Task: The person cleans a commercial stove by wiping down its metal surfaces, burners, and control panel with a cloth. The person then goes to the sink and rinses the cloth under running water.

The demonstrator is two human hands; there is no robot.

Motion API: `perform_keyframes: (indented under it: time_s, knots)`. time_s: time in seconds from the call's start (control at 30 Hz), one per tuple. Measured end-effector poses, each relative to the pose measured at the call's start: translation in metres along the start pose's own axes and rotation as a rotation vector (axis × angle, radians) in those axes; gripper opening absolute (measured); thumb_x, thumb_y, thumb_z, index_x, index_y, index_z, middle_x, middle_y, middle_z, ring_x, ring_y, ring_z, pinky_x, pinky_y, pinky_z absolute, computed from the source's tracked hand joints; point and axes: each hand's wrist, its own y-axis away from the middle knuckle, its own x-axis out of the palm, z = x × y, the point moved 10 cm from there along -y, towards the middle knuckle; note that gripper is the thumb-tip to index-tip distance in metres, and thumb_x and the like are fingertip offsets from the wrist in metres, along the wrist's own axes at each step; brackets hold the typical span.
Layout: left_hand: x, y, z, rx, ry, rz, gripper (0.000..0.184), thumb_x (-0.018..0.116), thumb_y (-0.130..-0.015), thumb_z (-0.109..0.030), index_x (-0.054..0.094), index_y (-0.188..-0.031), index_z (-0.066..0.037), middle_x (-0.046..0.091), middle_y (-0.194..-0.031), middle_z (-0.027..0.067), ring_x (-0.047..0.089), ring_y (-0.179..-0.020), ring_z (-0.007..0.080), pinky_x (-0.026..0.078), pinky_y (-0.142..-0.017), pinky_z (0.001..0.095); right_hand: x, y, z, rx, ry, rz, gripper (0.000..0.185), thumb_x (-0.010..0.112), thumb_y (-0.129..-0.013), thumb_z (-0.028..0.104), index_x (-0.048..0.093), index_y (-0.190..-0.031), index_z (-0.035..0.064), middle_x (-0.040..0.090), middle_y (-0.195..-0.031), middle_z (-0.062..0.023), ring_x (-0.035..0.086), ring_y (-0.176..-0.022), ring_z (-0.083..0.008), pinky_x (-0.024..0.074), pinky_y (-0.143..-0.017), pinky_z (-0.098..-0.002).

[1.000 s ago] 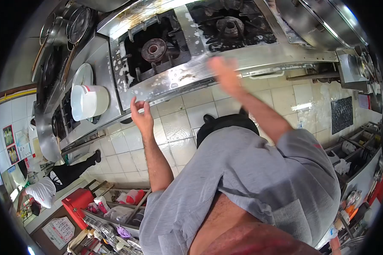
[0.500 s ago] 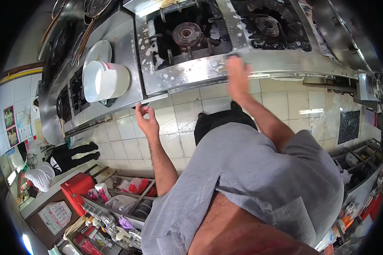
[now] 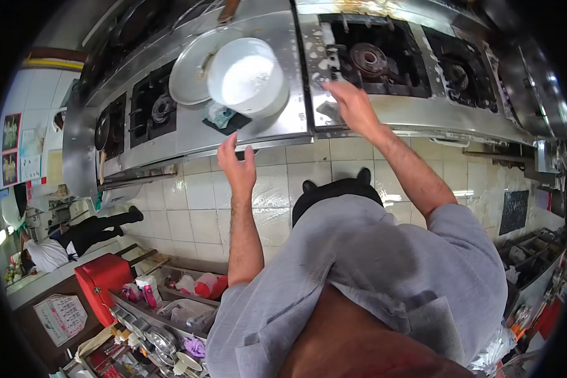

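Note:
My left hand (image 3: 237,165) is empty, its fingers apart, just in front of the counter edge below a dark cloth (image 3: 225,121). A white bucket (image 3: 249,79) with light inside stands on the steel counter, overlapping a round metal lid or tray (image 3: 192,72). My right hand (image 3: 353,107) is over the front left part of the wet, soapy steel stove top (image 3: 390,110). Its fingers point toward the left burner (image 3: 368,60); whether something small is under the fingertips I cannot make out.
A second burner (image 3: 457,75) lies further right, beside large steel pots (image 3: 529,94). More burners (image 3: 160,108) are at the left. Behind me are a red box (image 3: 101,283) and shelves of utensils (image 3: 160,340). Another person (image 3: 50,252) stands at the far left.
The view has turned left, so bucket and stove appear further right. My right hand has moved from the stove's front middle to its left end. My left hand is now near the dark cloth.

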Motion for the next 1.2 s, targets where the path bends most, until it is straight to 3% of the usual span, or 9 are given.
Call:
perform_keyframes:
  time_s: [0.1,0.3,0.43,0.6,0.7,0.93,1.03,1.1,1.2]
  knots:
    - [0.002,-0.03,0.006,0.051,-0.107,-0.087,0.051,0.067,-0.072,-0.011,0.049,-0.119,-0.006,0.047,-0.114,0.0147,0.042,-0.108,0.0324,0.032,-0.092,0.0436,0.012,-0.087,0.1,-0.301,0.009,-0.025,0.035,0.047,-0.077,-0.005,0.059,-0.109,0.0027,0.061,-0.107,-0.017,0.057,-0.1,-0.0331,0.0462,-0.085,-0.0395]
    - [0.046,-0.065,0.066,-0.008,-0.388,-0.029,0.048,0.065,-0.073,-0.021,0.053,-0.119,-0.017,0.039,-0.13,0.0083,0.032,-0.118,0.0329,0.022,-0.099,0.0504,0.201,-0.156,0.033,0.018,0.698,0.918,0.037,0.056,-0.075,0.007,0.06,-0.112,0.0074,0.06,-0.111,-0.0151,0.059,-0.101,-0.0287,0.0471,-0.084,-0.0401]
    - [0.027,-0.075,0.108,0.044,-0.467,-0.026,0.041,0.062,-0.075,-0.019,0.056,-0.115,-0.023,0.044,-0.128,0.0032,0.035,-0.118,0.0313,0.022,-0.098,0.0502,0.195,-0.128,0.052,-0.003,0.867,1.268,0.036,0.058,-0.077,0.014,0.061,-0.112,0.0083,0.06,-0.114,-0.011,0.058,-0.105,-0.0258,0.0456,-0.087,-0.0377]
    - [0.0,-0.087,0.123,0.091,-0.463,0.017,0.043,0.061,-0.076,-0.014,0.054,-0.118,-0.019,0.044,-0.128,0.0038,0.038,-0.119,0.027,0.023,-0.097,0.0504,0.181,-0.161,0.071,-0.102,0.093,1.095,0.038,0.055,-0.074,0.011,0.061,-0.111,0.0072,0.064,-0.104,-0.0092,0.058,-0.095,-0.021,0.0445,-0.084,-0.0329]
    - [-0.02,-0.079,0.091,0.087,-0.211,-0.159,0.043,0.061,-0.077,-0.013,0.052,-0.119,-0.013,0.044,-0.127,0.0074,0.038,-0.118,0.0276,0.024,-0.097,0.049,0.079,-0.203,0.066,0.025,-0.336,0.524,0.031,0.058,-0.079,0.009,0.061,-0.11,0.0051,0.063,-0.104,-0.0062,0.055,-0.096,-0.0158,0.0408,-0.089,-0.0268]
    - [0.032,0.027,0.017,0.179,0.172,0.077,0.025,0.063,-0.076,-0.007,0.057,-0.1,-0.003,0.054,-0.101,0.0142,0.049,-0.099,0.0308,0.037,-0.087,0.0406,-0.109,-0.02,-0.111,0.479,0.239,-0.031,0.029,0.053,-0.079,0.001,0.062,-0.106,0.0037,0.065,-0.1,-0.0144,0.062,-0.092,-0.0242,0.0469,-0.082,-0.0322]
    - [0.074,0.019,-0.042,0.262,0.344,0.24,0.031,0.063,-0.077,-0.006,0.055,-0.106,-0.001,0.052,-0.107,0.0165,0.05,-0.101,0.0324,0.039,-0.089,0.0395,-0.045,0.063,-0.142,0.764,0.27,0.002,0.045,0.056,-0.072,0.0,0.053,-0.117,0.0015,0.06,-0.102,-0.0197,0.058,-0.1,-0.0321,0.0451,-0.088,-0.0374]
    - [0.112,-0.008,-0.068,0.266,0.416,0.324,0.04,0.064,-0.077,-0.009,0.051,-0.114,-0.001,0.048,-0.115,0.0179,0.045,-0.11,0.0338,0.037,-0.093,0.0398,0.073,0.076,-0.101,0.257,0.558,0.063,0.065,0.062,-0.073,0.011,0.035,-0.13,-0.0037,0.035,-0.135,-0.0216,0.029,-0.129,-0.0342,0.0219,-0.107,-0.0424]
    - [0.144,-0.048,-0.087,0.328,0.241,0.282,0.051,0.063,-0.079,-0.017,0.044,-0.123,-0.001,0.038,-0.128,0.0218,0.038,-0.118,0.0377,0.031,-0.099,0.043,0.09,0.068,-0.033,0.186,0.361,0.046,0.064,0.061,-0.075,0.013,0.034,-0.132,-0.0012,0.033,-0.138,-0.02,0.025,-0.131,-0.0326,0.0185,-0.109,-0.044]
